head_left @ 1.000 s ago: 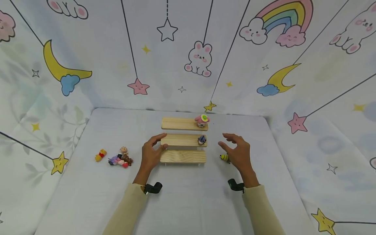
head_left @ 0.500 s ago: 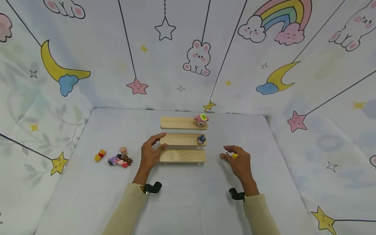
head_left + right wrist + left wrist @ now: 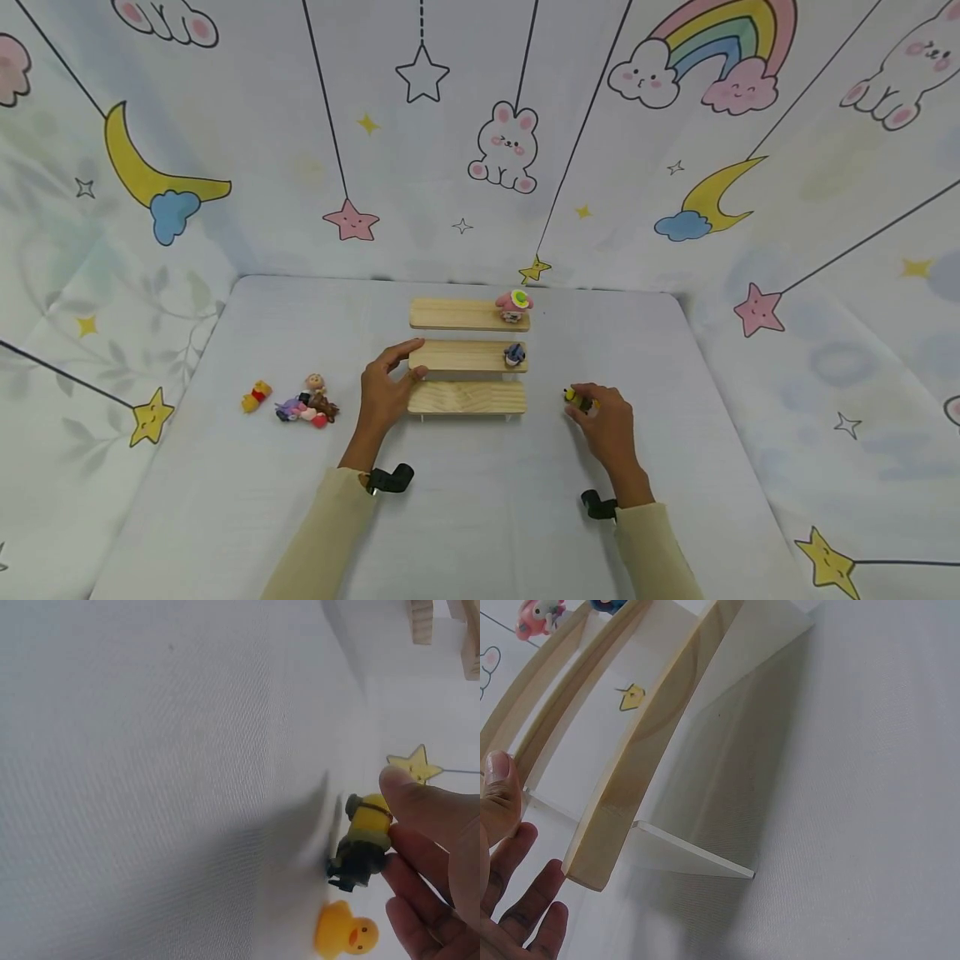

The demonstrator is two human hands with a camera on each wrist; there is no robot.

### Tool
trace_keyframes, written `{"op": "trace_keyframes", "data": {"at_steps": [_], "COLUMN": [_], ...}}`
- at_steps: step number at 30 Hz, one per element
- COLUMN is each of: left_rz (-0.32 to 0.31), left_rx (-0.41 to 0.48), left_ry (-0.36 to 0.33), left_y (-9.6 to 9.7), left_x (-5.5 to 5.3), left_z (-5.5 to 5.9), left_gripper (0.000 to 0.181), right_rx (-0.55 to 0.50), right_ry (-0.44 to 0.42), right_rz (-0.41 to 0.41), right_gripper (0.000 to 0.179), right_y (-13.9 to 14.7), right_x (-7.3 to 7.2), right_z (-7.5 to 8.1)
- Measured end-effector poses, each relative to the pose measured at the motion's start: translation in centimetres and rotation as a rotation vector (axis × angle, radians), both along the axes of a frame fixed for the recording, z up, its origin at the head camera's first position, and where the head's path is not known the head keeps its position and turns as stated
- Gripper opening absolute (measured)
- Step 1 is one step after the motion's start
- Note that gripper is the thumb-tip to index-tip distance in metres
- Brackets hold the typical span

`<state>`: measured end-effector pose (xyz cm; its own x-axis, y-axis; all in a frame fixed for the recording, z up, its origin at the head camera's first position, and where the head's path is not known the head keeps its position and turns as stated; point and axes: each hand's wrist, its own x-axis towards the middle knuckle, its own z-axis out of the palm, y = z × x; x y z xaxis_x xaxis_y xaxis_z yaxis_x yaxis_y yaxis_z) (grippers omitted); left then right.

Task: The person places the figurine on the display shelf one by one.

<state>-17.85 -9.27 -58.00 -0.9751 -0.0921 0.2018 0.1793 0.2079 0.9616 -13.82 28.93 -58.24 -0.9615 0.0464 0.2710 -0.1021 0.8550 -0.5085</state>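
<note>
Two bare hands work over a white-covered desk (image 3: pixel 480 533). The right hand (image 3: pixel 611 425) grasps a yellow-and-dark goggled figurine (image 3: pixel 369 823) between thumb and fingers, to the right of the stepped wooden rack; whether its feet touch the desk cannot be told. Just beside this figurine, in the right wrist view, is an orange-yellow toy duck (image 3: pixel 341 930). The left hand (image 3: pixel 385 396) grips the left end of the rack's middle board (image 3: pixel 457 357), its thumb at the near edge and a finger at the far edge; the other fingers extend below. At the right end of the middle board stands a small blue figurine (image 3: pixel 514 356). Nearer the person lies the front board (image 3: pixel 467 398), carried on a pale side panel (image 3: pixel 694 853). The rear board (image 3: pixel 453 314) bears a pink figurine (image 3: pixel 513 308) at its right end. Left of the left hand, a cluster of small figurines (image 3: pixel 307 408) lies on the desk, with a yellow-and-red bear (image 3: pixel 257 397) slightly apart from it. Beyond the desk hangs a printed backdrop (image 3: pixel 285 83) of stars, moons and rabbits.
</note>
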Motion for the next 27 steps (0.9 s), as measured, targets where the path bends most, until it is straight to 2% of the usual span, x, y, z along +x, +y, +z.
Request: {"op": "trace_keyframes", "data": {"at_steps": [4, 10, 11, 15, 20, 23, 27], "left_rz": [0.007, -0.010, -0.010, -0.003, 0.004, 0.001, -0.010], "left_rx": [0.001, -0.007, -0.004, 0.003, 0.005, 0.009, 0.016], "left_ry": [-0.015, 0.004, 0.006, -0.011, -0.015, -0.011, -0.004], "left_y": [0.2, 0.6, 0.6, 0.7, 0.5, 0.3, 0.0], "left_x": [0.1, 1.5, 1.6, 1.0, 0.2, 0.1, 0.1], "left_z": [0.3, 3.4, 3.6, 2.6, 0.6, 0.1, 0.1], "left_gripper": [0.050, 0.049, 0.049, 0.048, 0.049, 0.050, 0.049], "right_rx": [0.033, 0.067, 0.067, 0.067, 0.052, 0.029, -0.022], "right_ry": [0.002, -0.008, -0.014, -0.052, -0.031, 0.008, 0.046], "right_rz": [0.013, 0.025, 0.027, 0.032, 0.035, 0.045, 0.058], "right_gripper": [0.045, 0.047, 0.047, 0.046, 0.038, 0.037, 0.040], "right_y": [-0.1, 0.4, 0.5, 1.0, 0.8, 0.4, -0.3], "right_x": [-0.4, -1.4, -1.6, -2.2, -2.6, -2.6, -2.5], "right_z": [0.0, -0.3, -0.3, -0.8, -0.7, -0.5, -0.1]}}
